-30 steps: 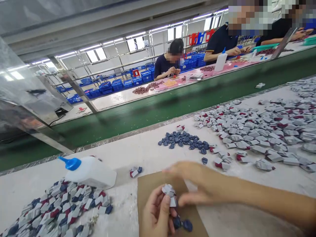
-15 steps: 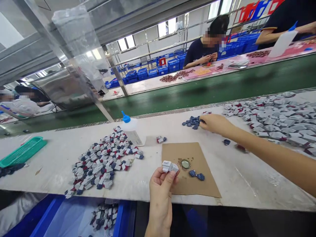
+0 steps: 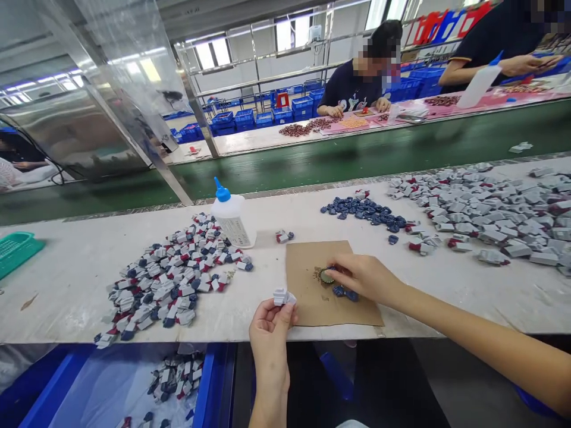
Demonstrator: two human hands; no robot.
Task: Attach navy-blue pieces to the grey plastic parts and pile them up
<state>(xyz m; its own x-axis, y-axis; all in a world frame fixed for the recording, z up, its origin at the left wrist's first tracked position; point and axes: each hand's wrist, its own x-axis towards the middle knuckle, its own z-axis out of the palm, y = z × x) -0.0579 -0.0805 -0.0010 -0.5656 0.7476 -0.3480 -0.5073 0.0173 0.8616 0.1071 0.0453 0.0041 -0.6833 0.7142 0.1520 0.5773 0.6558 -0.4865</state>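
Note:
Near the table's front edge, my left hand [image 3: 271,336] pinches a small white-grey plastic piece [image 3: 280,296] between thumb and fingers. My right hand [image 3: 368,278] reaches over the brown cardboard sheet [image 3: 307,303], fingertips closed at the rim of a bottle cap [image 3: 327,276]. A bit of dark blue shows at those fingertips, mostly hidden by them. Dark smudges surround the cap. Just below the right fingers, dark blue pieces [image 3: 345,292] lie on the cardboard. Behind it spreads a pile of similar dark blue pieces [image 3: 361,209].
Left stands a heap of white, red and blue assembled pieces [image 3: 169,273] beside a blue-tipped squeeze bottle [image 3: 232,223]. Many white-grey pieces [image 3: 499,214] cover the right. A blue bin [image 3: 207,380] sits below the table, a green basket [image 3: 18,249] far left. Co-workers sit beyond the green belt [image 3: 285,163].
My right hand has come from the dark blue pile back to the bottle cap on the cardboard. The left hand still holds the white-grey piece. The view has shifted slightly.

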